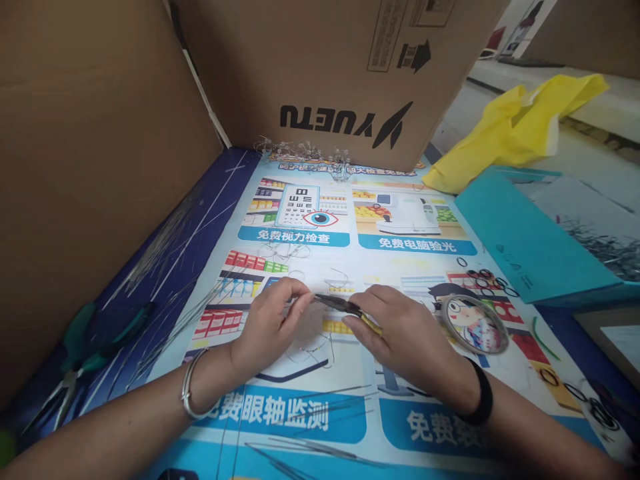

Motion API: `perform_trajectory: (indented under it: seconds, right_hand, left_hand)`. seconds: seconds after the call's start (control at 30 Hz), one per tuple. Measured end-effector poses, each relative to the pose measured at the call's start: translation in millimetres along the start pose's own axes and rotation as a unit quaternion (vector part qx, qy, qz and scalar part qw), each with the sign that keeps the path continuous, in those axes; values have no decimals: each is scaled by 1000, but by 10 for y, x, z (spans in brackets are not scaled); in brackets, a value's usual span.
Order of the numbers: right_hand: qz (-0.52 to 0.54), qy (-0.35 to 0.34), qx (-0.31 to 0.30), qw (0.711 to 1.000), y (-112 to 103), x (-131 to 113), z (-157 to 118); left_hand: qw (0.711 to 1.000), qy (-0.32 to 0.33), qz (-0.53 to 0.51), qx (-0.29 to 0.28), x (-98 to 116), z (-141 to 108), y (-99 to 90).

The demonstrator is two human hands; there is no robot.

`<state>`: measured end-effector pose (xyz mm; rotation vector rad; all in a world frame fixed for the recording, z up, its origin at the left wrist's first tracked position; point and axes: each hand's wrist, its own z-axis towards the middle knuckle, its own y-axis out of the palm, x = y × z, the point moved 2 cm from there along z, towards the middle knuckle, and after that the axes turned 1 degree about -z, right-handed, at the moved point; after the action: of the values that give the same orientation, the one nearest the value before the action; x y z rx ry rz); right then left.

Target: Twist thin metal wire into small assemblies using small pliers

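Note:
My right hand (395, 323) is wrapped around small needle-nose pliers (336, 303) with yellow handles, their dark jaws pointing left. At the tip of those jaws, my left hand (275, 317) pinches what looks like a thin wire, mostly hidden by the fingertips. Just below the hands, a curved wire (330, 350) with tiny coloured specks lies over the printed sheet (345, 367). Several straight wires (300, 450) are spread near the front. Beyond my left hand sit some bent wire loops (285, 251).
Green-handled pliers (80, 360) lie at the left beside loose wires (163, 247). Cardboard (240, 73) walls off the back and left. At right are a round clear dish (475, 323), black rings (485, 283), a turquoise box (515, 233) with wire bits, and yellow cloth-like material (520, 127).

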<state>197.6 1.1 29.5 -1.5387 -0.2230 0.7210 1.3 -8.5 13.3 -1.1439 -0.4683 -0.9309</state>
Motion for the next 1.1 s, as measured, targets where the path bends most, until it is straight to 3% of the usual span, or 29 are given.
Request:
perform_trajectory:
  seconds: [0.13, 0.33, 0.83, 1.1]
  right_hand:
    - [-121, -35, 36, 991, -12, -58, -10]
    - [-185, -46, 76, 979, 10, -82, 0]
    - [-210, -80, 103, 969, 82, -27, -17]
    - [-180, -60, 91, 978, 113, -22, -9]
  left_hand:
    - [1000, -6, 17, -2, -2, 6, -2]
    - [1000, 0, 26, 5, -19, 9, 5]
    - [999, -48, 9, -7, -54, 11, 6]
    - [998, -63, -6, -9, -66, 2, 10]
